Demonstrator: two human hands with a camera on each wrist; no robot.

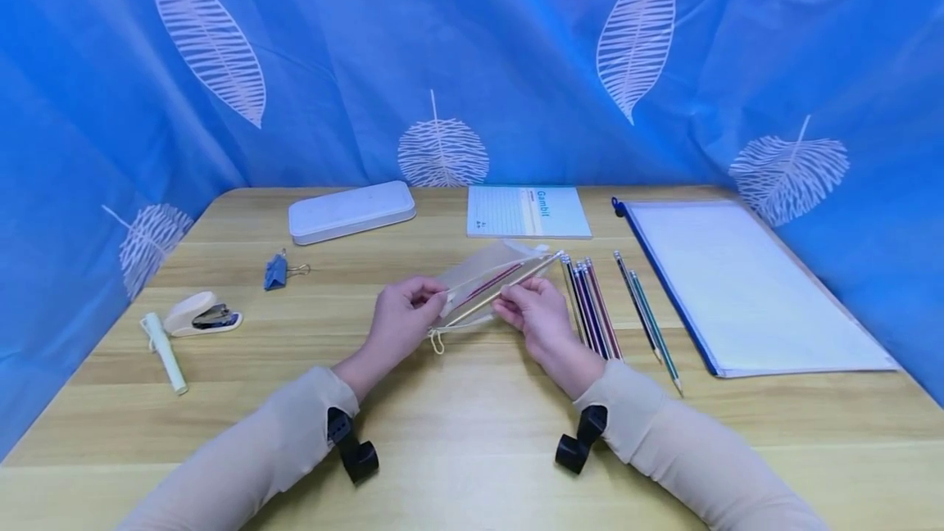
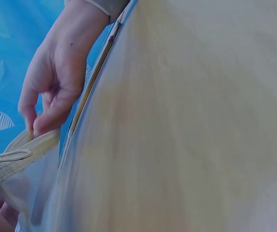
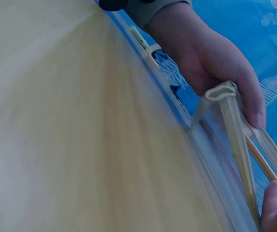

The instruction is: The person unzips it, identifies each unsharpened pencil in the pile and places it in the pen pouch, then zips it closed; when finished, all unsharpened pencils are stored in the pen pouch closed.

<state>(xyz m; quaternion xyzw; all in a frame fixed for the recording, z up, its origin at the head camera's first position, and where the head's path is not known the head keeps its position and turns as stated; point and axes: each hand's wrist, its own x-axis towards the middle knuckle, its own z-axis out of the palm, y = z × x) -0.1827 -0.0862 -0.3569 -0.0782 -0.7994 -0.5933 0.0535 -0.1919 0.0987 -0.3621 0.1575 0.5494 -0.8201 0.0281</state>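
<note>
The left hand (image 1: 401, 314) pinches the near rim of the translucent zip pouch (image 1: 483, 285); the right hand (image 1: 534, 314) pinches a wooden pencil (image 1: 509, 289) entering it. Risk: a slackened rim may catch the pencil, which could then drop onto the wooden surface (image 1: 472, 433).

Translucent pencil pouch (image 1: 483, 289), open, lifted

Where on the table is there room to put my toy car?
Bare wood lies between the blue binder clip and the left hand, and along the near edge by the sleeves. It is crowded right of the right hand: striped pencils and the white zip folder.
</note>
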